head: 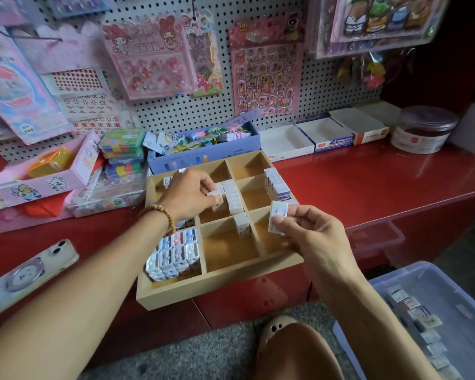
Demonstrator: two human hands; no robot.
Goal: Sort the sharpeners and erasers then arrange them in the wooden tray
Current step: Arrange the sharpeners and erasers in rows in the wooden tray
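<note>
Light wooden tray with a grid of compartments (220, 286) — sits on the red counter (368, 182).
Left hand (189, 193), beaded bracelet at the wrist: over the tray's middle column, fingers pinching a small white wrapped eraser (215, 198) beside a row of like erasers (235, 198).
Right hand (305, 229): over the tray's near-right compartment, thumb and fingers gripping a white rectangular eraser (277, 216).
Pastel block sharpeners (176, 253) — packed upright in the tray's near-left compartment.
Blue-sleeved erasers (277, 183): stacked at the tray's right edge.
Clear plastic bin (450, 292), right of tray, holds loose erasers.

Red counter (368, 187) carries wooden tray (217, 290), phone (30, 275) at left, pink box (39, 182), purple box (203, 157), white cartons (324, 135), lidded tub (422, 130).
</note>
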